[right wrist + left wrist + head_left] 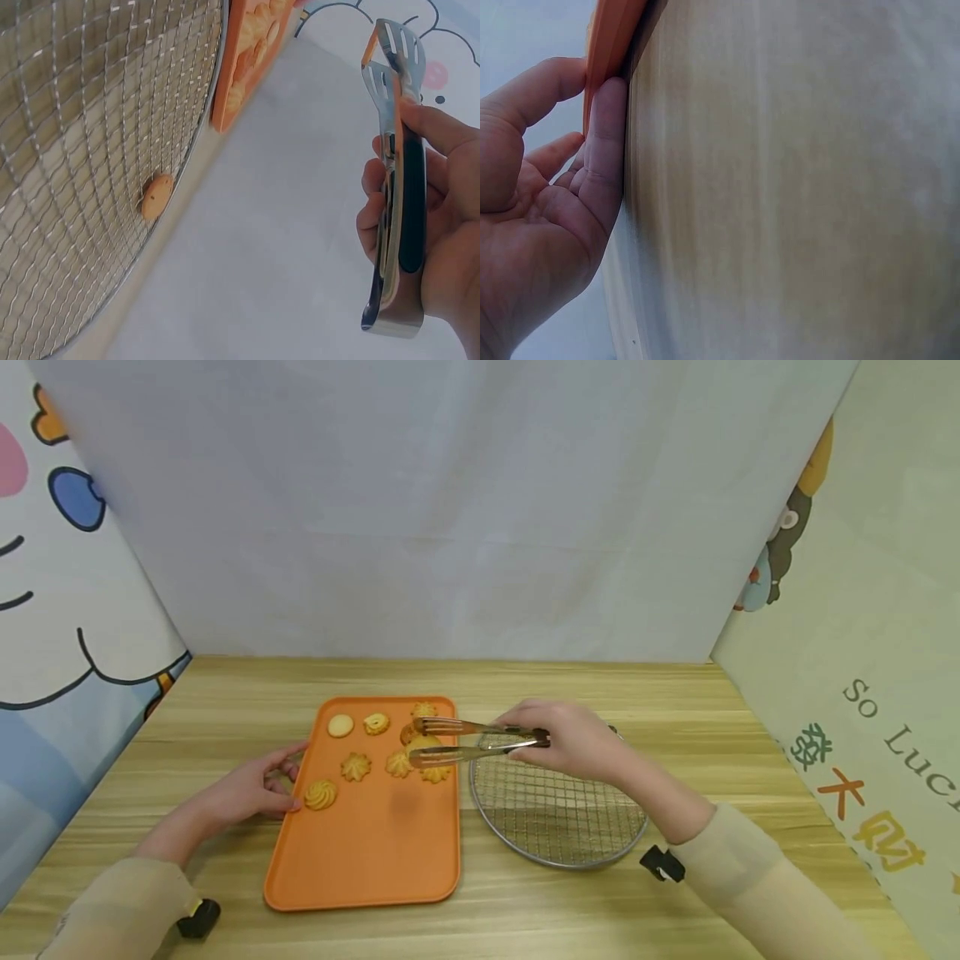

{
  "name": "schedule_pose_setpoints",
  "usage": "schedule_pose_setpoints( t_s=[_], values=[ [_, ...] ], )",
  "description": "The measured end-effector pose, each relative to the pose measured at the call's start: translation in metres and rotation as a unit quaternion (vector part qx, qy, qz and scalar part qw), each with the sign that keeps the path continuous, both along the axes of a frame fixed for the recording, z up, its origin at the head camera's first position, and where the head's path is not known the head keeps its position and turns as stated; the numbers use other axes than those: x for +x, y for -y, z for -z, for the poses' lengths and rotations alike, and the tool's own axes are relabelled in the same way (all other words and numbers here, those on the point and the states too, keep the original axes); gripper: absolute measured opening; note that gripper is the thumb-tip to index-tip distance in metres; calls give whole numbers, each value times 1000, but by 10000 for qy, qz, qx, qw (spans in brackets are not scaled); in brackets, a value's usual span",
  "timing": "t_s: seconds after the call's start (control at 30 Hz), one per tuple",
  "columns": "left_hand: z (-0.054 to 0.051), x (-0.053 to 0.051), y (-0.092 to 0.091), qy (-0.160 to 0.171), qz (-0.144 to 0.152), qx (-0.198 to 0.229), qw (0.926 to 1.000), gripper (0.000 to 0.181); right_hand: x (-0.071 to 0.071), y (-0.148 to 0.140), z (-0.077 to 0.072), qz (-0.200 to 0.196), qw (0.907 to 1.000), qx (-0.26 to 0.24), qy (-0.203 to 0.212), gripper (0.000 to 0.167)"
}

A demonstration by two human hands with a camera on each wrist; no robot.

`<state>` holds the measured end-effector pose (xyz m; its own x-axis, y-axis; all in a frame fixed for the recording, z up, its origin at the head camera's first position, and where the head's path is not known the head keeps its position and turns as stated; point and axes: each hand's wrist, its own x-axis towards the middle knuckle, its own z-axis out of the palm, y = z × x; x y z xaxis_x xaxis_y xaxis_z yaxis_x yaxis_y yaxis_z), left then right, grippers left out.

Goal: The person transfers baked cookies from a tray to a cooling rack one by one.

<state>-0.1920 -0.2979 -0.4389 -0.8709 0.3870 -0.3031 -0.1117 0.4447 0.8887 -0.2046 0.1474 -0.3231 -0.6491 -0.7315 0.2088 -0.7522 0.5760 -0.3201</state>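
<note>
My left hand point(243, 791) pinches the left rim of an orange tray point(360, 864), thumb at the edge and a finger beneath. Toward the tray's far end lie several cookies: a plain round cookie point(341, 726), a swirled cookie point(320, 795) and a star-shaped cookie point(356, 767) among them. Metal serving tongs with dark grips point(412, 202) are held in my right hand point(573, 741). Their slotted tips hang spread over the cookies at the tray's right side, partly covering them. Nothing visible sits between the tips.
Right of the tray is a round wire cooling rack point(562, 831), partly under my right forearm. One round cookie point(157, 196) lies on it near the rim in the right wrist view. The wooden table point(247, 685) meets a white backdrop point(450, 568) behind, with printed panels either side.
</note>
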Motion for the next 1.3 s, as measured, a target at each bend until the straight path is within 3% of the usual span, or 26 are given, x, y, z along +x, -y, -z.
schedule_pose_setpoints(
  t_s=[0.47, 0.77, 1.3],
  values=[
    [0, 1, 0, 16, 6, 85, 10000, 93, -3, -38, 4, 431, 9986, -256, -152, 44],
    [-1, 1, 0, -41, 31, 43, 10000, 93, -5, -57, 19, 526, 9977, -289, -305, 43],
    [0, 0, 1, -39, 20, 59, 10000, 94, -18, -75, 50, 907, 9956, -75, -207, 42]
  ],
)
